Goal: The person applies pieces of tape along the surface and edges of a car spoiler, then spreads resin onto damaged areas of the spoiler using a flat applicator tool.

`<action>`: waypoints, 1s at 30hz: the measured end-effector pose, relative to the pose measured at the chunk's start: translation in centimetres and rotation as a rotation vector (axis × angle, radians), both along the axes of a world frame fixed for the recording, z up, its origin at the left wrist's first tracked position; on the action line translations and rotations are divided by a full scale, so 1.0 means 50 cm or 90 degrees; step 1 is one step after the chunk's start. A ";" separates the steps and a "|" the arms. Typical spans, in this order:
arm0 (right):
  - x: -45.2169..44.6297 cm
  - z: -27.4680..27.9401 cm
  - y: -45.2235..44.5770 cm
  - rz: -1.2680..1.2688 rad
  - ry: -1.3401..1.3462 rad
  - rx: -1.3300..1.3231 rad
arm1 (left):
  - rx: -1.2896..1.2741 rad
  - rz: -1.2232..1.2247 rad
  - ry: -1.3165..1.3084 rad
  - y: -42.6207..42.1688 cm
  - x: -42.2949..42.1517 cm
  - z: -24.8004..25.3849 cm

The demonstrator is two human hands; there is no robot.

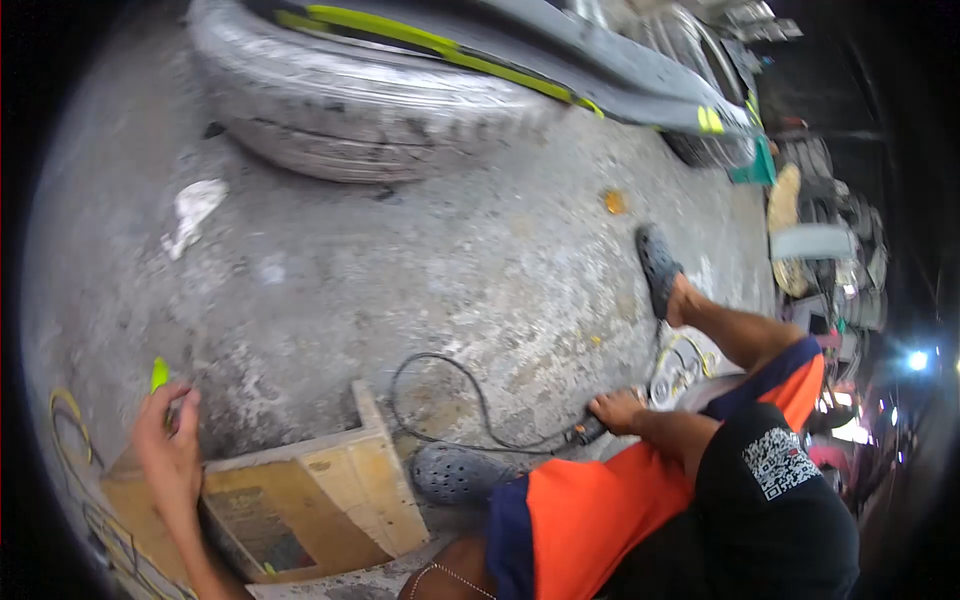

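My left hand (168, 445) is at the far left, above the end of a wooden box. Its fingers are curled, and a small bright yellow-green piece (160, 373) sticks out past the fingertips. My right hand (618, 411) is closed round the dark body of a corded power tool (585, 432), low over the floor between my feet. A black cord (480, 390) loops away from the tool toward the box. Just beyond the right hand lies a pale round object (672, 380) with a yellow edge, its kind unclear.
A grey car bumper (590, 60) with yellow-green trim rests on tyres (370, 110) across the top. The wooden box (350, 490) is beside my clog (460, 474). A white scrap (197, 210) and an orange-brown spot (614, 202) mark the concrete floor. Cables (70, 420) lie at left.
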State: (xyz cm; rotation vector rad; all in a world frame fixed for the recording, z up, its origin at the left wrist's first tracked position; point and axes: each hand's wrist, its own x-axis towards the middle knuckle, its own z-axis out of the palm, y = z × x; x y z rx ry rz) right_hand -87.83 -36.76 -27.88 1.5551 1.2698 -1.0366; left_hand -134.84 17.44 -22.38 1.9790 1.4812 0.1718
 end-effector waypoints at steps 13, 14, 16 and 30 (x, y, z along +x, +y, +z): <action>0.016 -0.021 0.020 -0.005 0.086 -0.150 | 0.103 0.004 -0.061 0.002 0.025 0.018; 0.009 -0.017 0.042 -0.007 0.072 -0.136 | 0.151 -0.021 -0.038 -0.003 0.021 0.016; -0.005 -0.013 0.080 0.106 0.088 -0.235 | 0.223 -0.052 -0.034 -0.004 0.018 0.018; -0.417 0.126 0.694 -0.549 0.617 -0.167 | 0.455 -0.003 -0.150 -0.042 -0.031 0.004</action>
